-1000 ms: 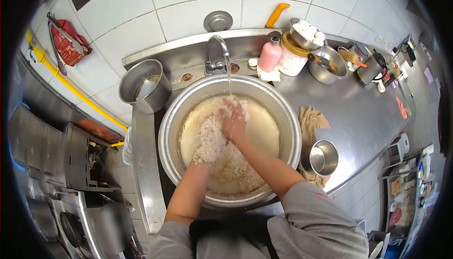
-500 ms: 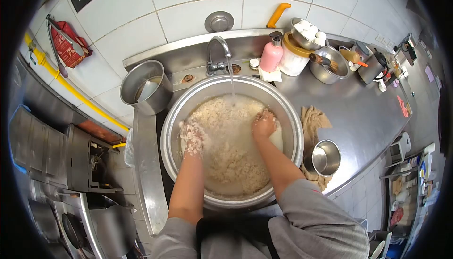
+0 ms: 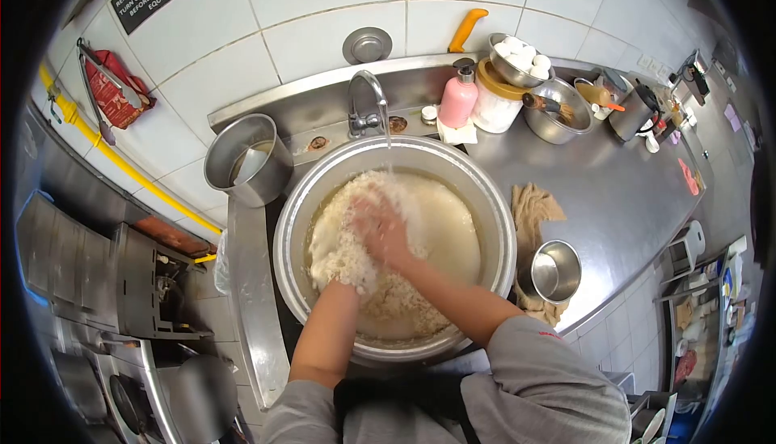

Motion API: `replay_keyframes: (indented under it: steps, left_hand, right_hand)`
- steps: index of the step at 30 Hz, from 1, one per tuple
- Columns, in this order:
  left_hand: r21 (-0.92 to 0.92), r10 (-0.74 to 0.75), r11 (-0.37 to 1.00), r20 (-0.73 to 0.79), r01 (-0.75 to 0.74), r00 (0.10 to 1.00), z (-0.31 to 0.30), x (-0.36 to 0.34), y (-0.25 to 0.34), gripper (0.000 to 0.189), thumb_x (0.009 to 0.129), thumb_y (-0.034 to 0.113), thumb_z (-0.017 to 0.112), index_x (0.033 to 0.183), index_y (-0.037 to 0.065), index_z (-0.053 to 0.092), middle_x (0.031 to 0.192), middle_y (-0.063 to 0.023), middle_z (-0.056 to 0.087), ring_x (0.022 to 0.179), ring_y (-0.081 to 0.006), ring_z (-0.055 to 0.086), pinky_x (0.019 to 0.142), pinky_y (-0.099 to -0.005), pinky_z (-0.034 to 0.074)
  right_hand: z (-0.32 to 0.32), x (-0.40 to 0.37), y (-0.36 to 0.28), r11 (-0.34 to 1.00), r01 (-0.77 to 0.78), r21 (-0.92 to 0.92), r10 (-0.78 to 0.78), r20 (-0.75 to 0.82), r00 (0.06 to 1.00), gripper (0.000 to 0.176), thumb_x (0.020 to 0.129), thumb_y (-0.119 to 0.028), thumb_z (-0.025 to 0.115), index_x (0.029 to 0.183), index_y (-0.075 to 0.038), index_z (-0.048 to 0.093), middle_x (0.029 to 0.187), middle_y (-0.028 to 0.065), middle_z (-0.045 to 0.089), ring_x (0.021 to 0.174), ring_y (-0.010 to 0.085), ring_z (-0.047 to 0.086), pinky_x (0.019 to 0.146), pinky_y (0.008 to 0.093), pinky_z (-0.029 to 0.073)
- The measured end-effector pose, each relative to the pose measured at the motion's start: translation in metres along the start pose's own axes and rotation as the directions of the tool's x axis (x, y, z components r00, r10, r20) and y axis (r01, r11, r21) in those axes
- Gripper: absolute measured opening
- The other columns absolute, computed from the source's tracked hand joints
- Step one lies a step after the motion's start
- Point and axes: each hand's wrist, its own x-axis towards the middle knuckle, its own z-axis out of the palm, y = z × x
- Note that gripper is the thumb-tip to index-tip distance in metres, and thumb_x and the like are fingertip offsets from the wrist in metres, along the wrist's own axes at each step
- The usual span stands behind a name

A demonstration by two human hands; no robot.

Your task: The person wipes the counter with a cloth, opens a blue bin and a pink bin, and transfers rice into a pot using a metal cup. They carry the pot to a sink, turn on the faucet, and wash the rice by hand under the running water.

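A large round metal pot (image 3: 503, 282) holds wet rice (image 3: 412, 302) in cloudy water (image 3: 444, 226). My left hand (image 3: 343, 262) is at the left inside the pot, coated with rice grains that hide its fingers. Just right of it, my right hand (image 3: 380, 226) presses against the heaped rice, its fingers smeared by motion. The hands are close together, with rice between and around them. From the faucet (image 3: 370, 92) a thin stream of water runs into the pot's far side.
Left of the pot stands a tall metal pot (image 3: 265, 171). On the right are a brown cloth (image 3: 533, 209) and a small metal cup (image 3: 556, 272). Behind are a pink pump bottle (image 3: 458, 100), a yellow-lidded jar (image 3: 495, 108), a bowl of eggs (image 3: 521, 57) and a metal bowl with a brush (image 3: 558, 124).
My right hand has swept left across the pot to my left hand. Rice has gathered into a heap on the left, leaving cloudy water on the right.
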Motion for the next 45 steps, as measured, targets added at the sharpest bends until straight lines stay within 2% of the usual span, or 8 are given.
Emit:
replay_keyframes:
  steps: [16,21,26,35,38,39,43,45]
  left_hand:
    - [0.806,-0.341,0.341,-0.373,0.483,0.863,0.000,0.022,0.062,0.057,0.086,0.049,0.042,0.129,0.012,0.041,0.126,-0.0057,0.048,0.111,-0.0177,0.047,0.087,-0.0296,0.041]
    - [0.696,-0.716,-0.668,-0.507,-0.262,0.479,-0.088,0.010,0.068,0.071,0.075,0.059,0.051,0.132,0.017,0.040,0.131,-0.0066,0.044,0.118,-0.0219,0.044,0.098,-0.0327,0.033]
    - [0.934,-0.847,-0.273,-0.119,-0.230,0.519,-0.055,-0.057,0.035,0.051,0.088,0.042,0.044,0.131,0.014,0.040,0.133,-0.0089,0.040,0.123,-0.0208,0.037,0.102,-0.0377,0.029]
    - [0.974,-0.365,0.222,0.032,0.053,0.930,-0.053,-0.030,0.008,0.049,0.086,0.036,0.052,0.124,0.006,0.045,0.123,-0.0114,0.049,0.111,-0.0216,0.049,0.094,-0.0353,0.040]
    - [0.946,0.043,0.321,0.032,-0.044,0.999,-0.065,0.011,0.005,0.048,0.085,0.034,0.054,0.121,0.004,0.047,0.120,-0.0122,0.052,0.107,-0.0218,0.053,0.091,-0.0345,0.044]
    - [0.943,0.070,0.333,-0.028,0.004,0.997,-0.045,0.020,0.020,0.054,0.083,0.036,0.056,0.124,0.002,0.043,0.123,-0.0137,0.049,0.110,-0.0237,0.051,0.092,-0.0350,0.042]
    - [0.910,-0.156,-0.033,-0.414,0.414,0.897,0.053,0.023,0.105,0.081,0.075,0.043,0.063,0.133,-0.002,0.028,0.134,-0.0198,0.036,0.118,-0.0312,0.043,0.099,-0.0369,0.034]
    - [0.870,-0.179,-0.450,-0.312,0.204,0.933,-0.002,0.031,0.095,0.090,0.071,0.043,0.067,0.137,0.002,0.021,0.134,-0.0212,0.034,0.119,-0.0331,0.041,0.101,-0.0359,0.032]
  right_hand:
    - [-0.059,0.059,0.126,0.629,0.208,-0.749,0.428,0.556,0.713,0.038,0.090,-0.033,0.037,0.107,-0.007,0.058,0.124,0.0083,0.049,0.110,0.0268,0.050,0.090,0.0429,0.042]
    - [-0.101,0.005,0.129,0.777,-0.183,-0.602,0.629,0.738,0.243,0.041,0.088,-0.037,0.042,0.115,-0.008,0.051,0.118,0.0121,0.054,0.110,0.0279,0.050,0.097,0.0436,0.036]
    - [-0.088,-0.055,0.082,0.031,-0.991,-0.133,0.448,0.888,-0.105,0.044,0.088,-0.037,0.040,0.122,-0.009,0.045,0.122,0.0120,0.051,0.108,0.0257,0.052,0.095,0.0426,0.038]
    - [-0.027,-0.018,0.064,0.516,-0.829,0.214,0.621,0.573,0.535,0.032,0.084,-0.025,0.049,0.109,-0.005,0.055,0.102,0.0149,0.060,0.094,0.0276,0.059,0.085,0.0400,0.044]
    - [-0.020,0.047,0.063,0.663,0.530,-0.529,0.238,0.820,0.521,0.032,0.083,-0.026,0.049,0.101,-0.002,0.059,0.103,0.0197,0.058,0.092,0.0354,0.058,0.082,0.0406,0.044]
    - [-0.012,0.057,0.075,0.792,0.202,-0.576,0.280,0.637,0.718,0.030,0.082,-0.024,0.049,0.097,-0.001,0.060,0.100,0.0193,0.060,0.092,0.0355,0.058,0.083,0.0406,0.044]
    - [-0.020,0.080,0.177,0.573,0.724,-0.384,-0.392,0.648,0.653,0.026,0.077,-0.015,0.051,0.095,0.001,0.060,0.095,0.0215,0.060,0.088,0.0343,0.059,0.076,0.0429,0.047]
    - [-0.055,0.066,0.157,0.605,0.441,-0.662,0.265,0.691,0.673,0.023,0.076,-0.014,0.049,0.084,0.002,0.063,0.087,0.0199,0.062,0.087,0.0350,0.059,0.076,0.0419,0.047]
